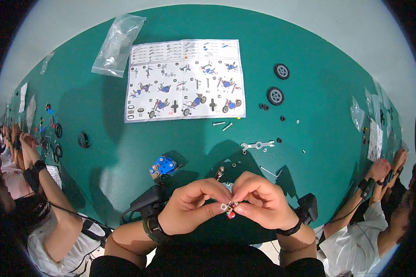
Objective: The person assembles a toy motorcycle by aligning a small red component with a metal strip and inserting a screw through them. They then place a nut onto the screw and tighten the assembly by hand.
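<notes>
Near the table's front edge, my left hand (194, 207) and my right hand (263, 201) meet, thumbs and index fingers pinched on a small metal piece (224, 207) with a red part (231, 214) below it. The fingertips hide much of this piece. Left of my hands lies a blue and metal assembly (163, 166). Just beyond my fingers is a small dark metal strip (220, 173). A silver wrench (258, 146) lies further out, with small nuts around it, and a long metal pin (270, 171) rests nearer my right hand.
A printed instruction sheet (185, 81) lies beyond, with a clear plastic bag (119, 45) to its left. Two wheels (276, 95) and small black rings are at the right, two bolts (227, 126) below the sheet, a black tire (83, 140) at left. Other people work at both sides.
</notes>
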Demonstrator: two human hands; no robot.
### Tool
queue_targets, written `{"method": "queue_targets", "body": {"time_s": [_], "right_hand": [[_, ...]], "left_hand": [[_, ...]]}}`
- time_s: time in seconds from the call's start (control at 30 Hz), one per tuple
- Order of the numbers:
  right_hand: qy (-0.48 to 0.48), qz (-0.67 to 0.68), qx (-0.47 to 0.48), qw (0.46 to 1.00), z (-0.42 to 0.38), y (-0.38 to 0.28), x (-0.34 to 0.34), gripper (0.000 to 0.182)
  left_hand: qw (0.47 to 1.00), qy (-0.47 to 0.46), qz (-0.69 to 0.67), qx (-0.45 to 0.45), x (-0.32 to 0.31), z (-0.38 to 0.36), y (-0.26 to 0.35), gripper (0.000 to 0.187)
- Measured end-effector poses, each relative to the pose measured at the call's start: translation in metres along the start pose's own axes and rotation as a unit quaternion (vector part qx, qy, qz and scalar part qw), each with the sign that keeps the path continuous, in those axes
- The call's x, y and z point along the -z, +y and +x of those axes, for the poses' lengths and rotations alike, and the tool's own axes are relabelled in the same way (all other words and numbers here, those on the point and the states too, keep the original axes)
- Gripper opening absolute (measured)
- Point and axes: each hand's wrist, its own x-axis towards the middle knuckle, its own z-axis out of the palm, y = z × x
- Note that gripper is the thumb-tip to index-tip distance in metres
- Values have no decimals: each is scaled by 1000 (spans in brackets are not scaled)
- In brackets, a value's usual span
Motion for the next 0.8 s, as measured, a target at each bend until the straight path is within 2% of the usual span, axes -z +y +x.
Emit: {"method": "queue_targets", "body": {"time_s": [0.8], "right_hand": [[-7, -16, 14, 1000, 1, -2, 0, 20]], "left_hand": [[1000, 12, -10, -8, 0, 0, -3, 13]]}}
